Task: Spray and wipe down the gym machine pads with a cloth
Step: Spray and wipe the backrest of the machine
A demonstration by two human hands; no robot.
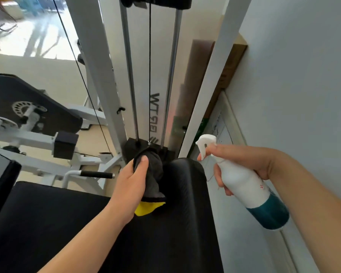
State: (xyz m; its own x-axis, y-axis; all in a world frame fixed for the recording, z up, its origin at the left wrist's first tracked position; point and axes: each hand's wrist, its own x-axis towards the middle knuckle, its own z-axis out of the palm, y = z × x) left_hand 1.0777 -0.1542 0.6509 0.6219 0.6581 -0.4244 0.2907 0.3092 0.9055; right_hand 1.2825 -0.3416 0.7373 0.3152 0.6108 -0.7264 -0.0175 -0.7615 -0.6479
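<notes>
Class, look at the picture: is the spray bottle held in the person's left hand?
No, the right hand grips the spray bottle, while the left hand holds the cloth.

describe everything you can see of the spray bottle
The spray bottle looks like white plastic with a teal base, a white trigger head and small red marks on its side. It is held in the air, tilted, nozzle up-left and base down-right, just right of the black pad. The right hand grips its neck, one finger on the trigger.

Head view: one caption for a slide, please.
Left hand grips a cloth by the pad; right hand holds a spray bottle.
</notes>
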